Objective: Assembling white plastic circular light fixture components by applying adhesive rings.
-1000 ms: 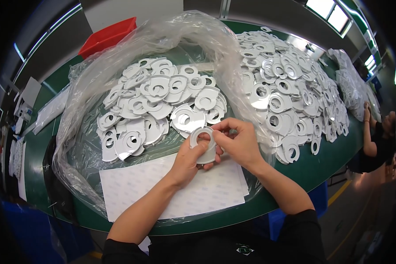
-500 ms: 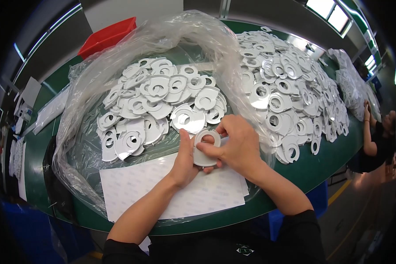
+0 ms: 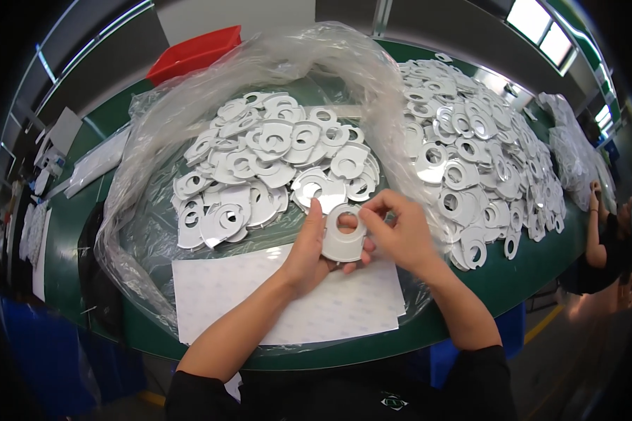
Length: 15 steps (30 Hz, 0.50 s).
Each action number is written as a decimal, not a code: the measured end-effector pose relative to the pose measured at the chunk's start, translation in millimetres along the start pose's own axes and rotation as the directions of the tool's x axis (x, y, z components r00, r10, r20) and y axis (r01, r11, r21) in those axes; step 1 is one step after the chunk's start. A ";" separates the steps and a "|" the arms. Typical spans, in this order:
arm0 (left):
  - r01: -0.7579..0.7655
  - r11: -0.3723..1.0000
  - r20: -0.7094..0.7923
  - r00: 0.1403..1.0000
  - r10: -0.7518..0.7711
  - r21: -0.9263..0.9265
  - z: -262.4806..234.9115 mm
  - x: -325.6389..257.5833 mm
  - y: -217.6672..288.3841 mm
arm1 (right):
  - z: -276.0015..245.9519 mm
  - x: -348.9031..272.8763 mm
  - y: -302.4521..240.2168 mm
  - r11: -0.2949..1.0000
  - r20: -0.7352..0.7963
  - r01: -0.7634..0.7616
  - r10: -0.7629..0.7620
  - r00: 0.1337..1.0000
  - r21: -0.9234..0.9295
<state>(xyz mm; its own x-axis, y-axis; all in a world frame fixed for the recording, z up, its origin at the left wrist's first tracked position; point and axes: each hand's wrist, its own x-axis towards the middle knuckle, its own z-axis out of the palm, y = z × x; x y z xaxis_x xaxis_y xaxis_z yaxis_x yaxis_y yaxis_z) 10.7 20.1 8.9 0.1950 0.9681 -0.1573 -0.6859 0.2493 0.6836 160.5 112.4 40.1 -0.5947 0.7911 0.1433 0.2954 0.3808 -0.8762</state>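
My left hand grips a white plastic plate with a round hole, thumb along its left side and fingers beneath it. At the plate's upper right rim, my right hand has thumb and forefinger pinched together; whether they hold the rim or something thin is too small to tell. Below both hands lie white paper sheets with faint print. Just beyond them is a heap of similar white plates, inside a spread-open clear plastic bag.
A larger pile of white plates covers the green table to the right. A red bin stands at the back left. Another clear bag lies at the far right, near another person. A dark bundle hangs at the left edge.
My right hand has shifted from the plate's face, where its thumb lay across the hole, to the upper right rim. The whole view has swung slightly, moving the scene rightward.
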 end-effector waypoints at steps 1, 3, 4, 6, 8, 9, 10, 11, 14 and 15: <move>-0.007 0.999 -0.048 0.999 0.009 0.035 5.3 -1.3 0.8 | -5.6 2.8 1.0 0.997 0.028 -0.025 0.023 0.999 0.078; -0.055 0.997 -0.063 0.996 0.059 0.059 10.9 -3.7 5.4 | -16.5 10.9 7.8 0.965 -0.049 -0.040 0.055 0.997 0.260; -0.130 0.969 -0.074 0.986 0.148 0.210 9.8 -5.7 12.5 | -27.1 14.2 3.5 0.928 -0.078 -0.111 0.147 0.986 0.355; -0.246 0.821 -0.083 0.939 0.333 0.516 4.3 -9.5 32.3 | -47.2 21.8 3.6 0.765 -0.374 0.113 0.175 0.911 0.634; -0.092 0.349 -0.123 0.827 0.549 0.933 5.3 -18.3 57.4 | -80.6 29.8 26.4 0.585 -0.514 0.322 0.192 0.836 0.744; -0.024 0.058 -0.023 0.712 0.702 0.998 -8.0 -20.1 63.9 | -84.2 31.9 21.2 0.549 -0.559 0.359 0.254 0.789 0.755; 0.090 -0.222 0.127 0.592 0.796 0.971 -21.0 -20.1 68.3 | -88.8 31.7 15.7 0.516 -0.601 0.399 0.316 0.734 0.758; 0.176 -0.327 0.171 0.579 0.797 0.929 -28.7 -21.6 73.0 | -89.6 31.6 20.3 0.527 -0.615 0.401 0.332 0.715 0.750; 0.268 -0.447 0.220 0.593 0.775 0.853 -49.1 -21.5 69.9 | -65.7 28.7 18.7 0.676 -0.599 0.286 0.286 0.747 0.679; 0.300 -0.531 0.265 0.614 0.744 0.793 -54.4 -20.3 65.6 | -55.9 26.7 12.1 0.738 -0.550 0.234 0.216 0.807 0.633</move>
<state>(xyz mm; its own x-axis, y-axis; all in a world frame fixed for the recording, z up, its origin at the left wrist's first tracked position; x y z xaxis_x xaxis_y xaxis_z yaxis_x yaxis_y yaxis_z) -76.4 18.2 18.2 -0.2043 0.7728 0.6009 0.9782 0.1380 0.1551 190.0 164.9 59.0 -0.0050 0.9837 0.1796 -0.3943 0.1631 -0.9044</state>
